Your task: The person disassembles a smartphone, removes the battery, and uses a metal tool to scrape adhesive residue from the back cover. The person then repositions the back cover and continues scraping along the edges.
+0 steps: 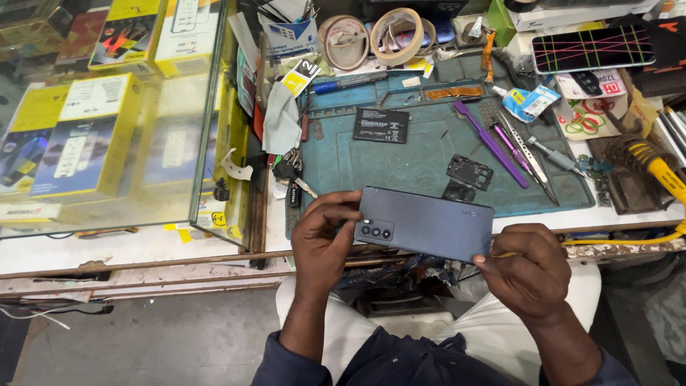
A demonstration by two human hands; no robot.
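A worktop [143,250] carries a teal repair mat [429,164] at 12 o'clock. Below it, both hands pinch a grey smartphone [429,225] back-up: left hand [321,246] grips the camera end at 9 o'clock, right hand [525,275] the corner at 3. A black battery [381,125] lies on the mat.

You have one grey phone [426,224] in your two hands, one black battery [381,125], two purple tools [490,143] and two tape rolls [396,36] on the bench.
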